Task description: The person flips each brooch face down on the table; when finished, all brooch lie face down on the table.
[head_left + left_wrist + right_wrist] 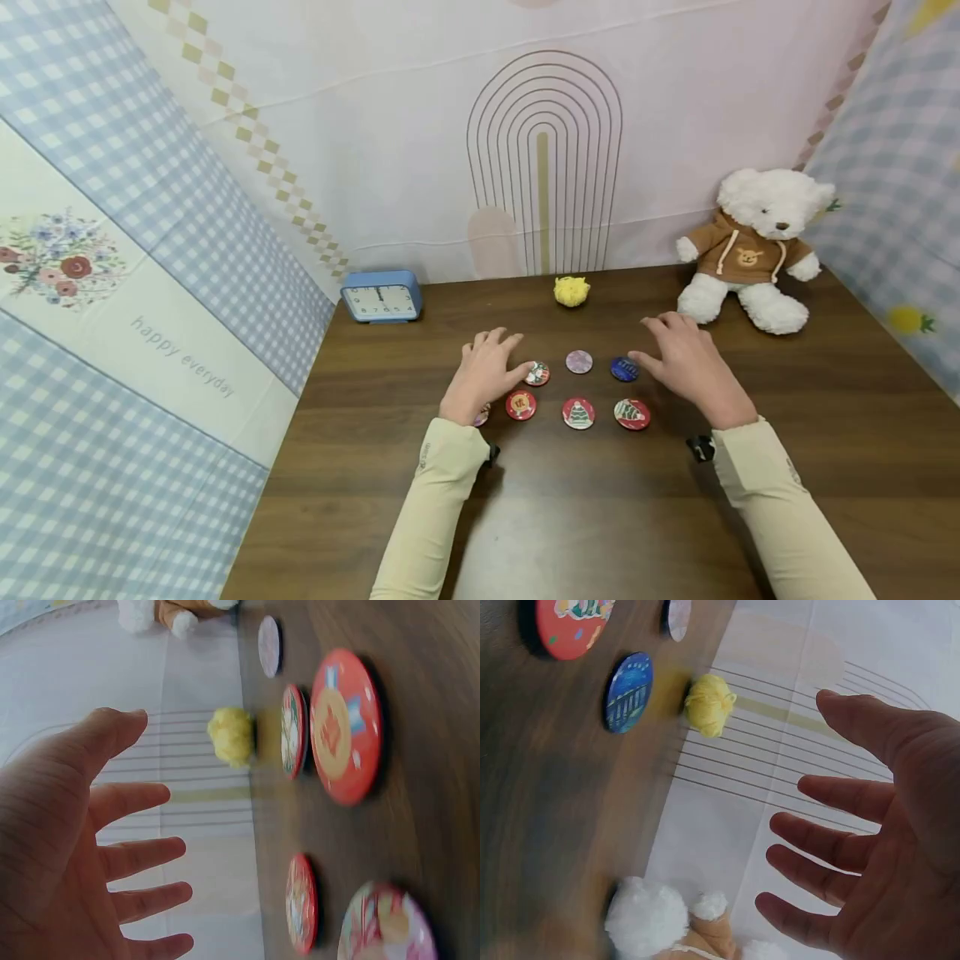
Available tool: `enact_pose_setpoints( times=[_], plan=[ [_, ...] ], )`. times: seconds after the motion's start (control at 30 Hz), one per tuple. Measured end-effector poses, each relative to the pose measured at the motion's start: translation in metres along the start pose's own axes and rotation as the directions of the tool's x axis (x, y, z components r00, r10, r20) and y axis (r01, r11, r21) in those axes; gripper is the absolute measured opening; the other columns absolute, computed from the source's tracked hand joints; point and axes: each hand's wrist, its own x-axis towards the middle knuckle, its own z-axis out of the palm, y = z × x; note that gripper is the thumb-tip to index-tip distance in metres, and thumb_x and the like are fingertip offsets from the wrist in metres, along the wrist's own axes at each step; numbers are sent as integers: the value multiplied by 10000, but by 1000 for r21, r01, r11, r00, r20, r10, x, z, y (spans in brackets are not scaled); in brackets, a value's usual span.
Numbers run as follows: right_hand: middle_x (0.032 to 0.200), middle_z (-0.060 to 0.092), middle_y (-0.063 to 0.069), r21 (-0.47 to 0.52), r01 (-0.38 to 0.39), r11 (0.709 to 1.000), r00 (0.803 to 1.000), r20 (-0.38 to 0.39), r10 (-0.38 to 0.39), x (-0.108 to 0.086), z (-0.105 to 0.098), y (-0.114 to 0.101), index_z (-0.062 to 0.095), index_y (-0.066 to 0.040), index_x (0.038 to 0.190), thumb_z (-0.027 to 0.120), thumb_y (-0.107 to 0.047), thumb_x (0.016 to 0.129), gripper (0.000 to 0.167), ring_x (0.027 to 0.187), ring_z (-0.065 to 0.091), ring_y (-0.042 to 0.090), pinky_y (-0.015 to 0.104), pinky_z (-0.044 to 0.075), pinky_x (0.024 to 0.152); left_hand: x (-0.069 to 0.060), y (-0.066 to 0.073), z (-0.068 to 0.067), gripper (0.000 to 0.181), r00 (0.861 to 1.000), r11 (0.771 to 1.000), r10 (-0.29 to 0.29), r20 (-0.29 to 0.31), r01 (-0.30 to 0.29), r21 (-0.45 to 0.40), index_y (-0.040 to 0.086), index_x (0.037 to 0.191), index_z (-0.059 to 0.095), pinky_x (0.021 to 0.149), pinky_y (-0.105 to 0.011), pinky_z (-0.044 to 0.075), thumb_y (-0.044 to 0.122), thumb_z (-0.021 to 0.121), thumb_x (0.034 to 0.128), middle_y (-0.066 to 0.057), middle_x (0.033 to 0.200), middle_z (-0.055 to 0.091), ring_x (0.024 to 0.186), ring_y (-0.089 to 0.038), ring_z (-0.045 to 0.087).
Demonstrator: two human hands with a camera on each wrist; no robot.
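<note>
Several round badges lie flat on the brown table, in two loose rows between my hands. The front row has a red badge with a gold figure [521,405] and two red badges with green trees, one central [578,413], one further right [632,414]. Behind are a purple badge [579,362] and a dark blue badge [624,368]. My left hand [483,373] hovers over the left end, fingers spread, holding nothing. It partly hides one badge [482,415]; its thumb overlaps a white-and-red one [537,373]. Beside the blue badge, my right hand [693,362] is raised with fingers apart and nothing in it.
A yellow yarn ball [572,292] sits behind the badges. At the back left stands a blue clock [382,297]; a white teddy bear in a brown hoodie [753,254] sits at the back right. Fabric hangs along the table's back and sides.
</note>
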Motion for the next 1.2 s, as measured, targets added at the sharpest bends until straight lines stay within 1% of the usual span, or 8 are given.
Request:
enact_pose_setpoints(
  times=[0.13,0.23,0.37,0.57,0.7,0.93,1.1,1.2],
  plan=[
    [1186,559,333,15,9,1000,1000,1,-9,0,1,5,575,102,1290,711,-255,945,514,1110,507,506,670,427,812,6,8,7,570,1000,1000,20,-12,-20,-20,160,1485,530,1000,-585,375,439,602,994,-159,1510,460,1359,-395,409],
    [1158,581,303,35,31,999,999,-14,-30,0,2,11,603,86,1276,724,-236,941,480,1078,533,478,642,440,818,12,14,11,549,998,998,55,-35,-55,-2,153,1469,547,980,-568,398,414,614,991,-151,1476,495,1328,-385,440],
    [1128,605,262,64,57,996,998,-36,-55,2,6,18,642,64,1256,739,-227,937,442,1044,553,433,603,448,833,18,23,13,520,993,995,100,-69,-98,35,165,1452,565,943,-517,426,405,623,994,-131,1421,537,1278,-354,480],
    [1074,624,225,70,84,994,995,-62,-80,2,10,25,689,45,1211,767,-192,910,391,1010,558,403,579,454,825,26,37,15,488,989,992,123,-78,-121,30,189,1446,573,912,-445,418,388,626,1003,-105,1331,568,1209,-296,491],
    [1036,629,211,81,91,993,994,-70,-85,0,13,28,720,30,1165,787,-160,885,345,986,552,395,562,457,817,30,47,19,466,986,989,146,-83,-142,45,192,1435,586,860,-405,412,359,639,1003,-94,1254,582,1135,-271,492],
    [1020,619,215,74,63,995,998,-16,-62,6,22,32,736,16,1154,802,-151,867,338,946,523,392,540,449,757,41,62,29,429,984,982,170,-60,-164,88,215,1411,614,787,-352,372,331,650,999,-63,1180,586,1034,-234,466],
    [1024,618,217,69,30,997,999,24,-31,10,26,33,745,8,1149,810,-154,862,336,933,507,384,527,450,736,50,71,37,424,986,979,159,-48,-151,134,246,1400,628,817,-364,390,358,653,992,-57,1206,575,1085,-245,454],
    [1025,625,210,64,16,998,999,43,-18,11,29,35,749,2,1144,814,-156,858,332,920,500,373,519,445,727,53,73,41,439,988,982,150,-35,-145,125,252,1411,618,861,-395,405,379,651,992,-61,1232,563,1133,-260,448]
  ],
)
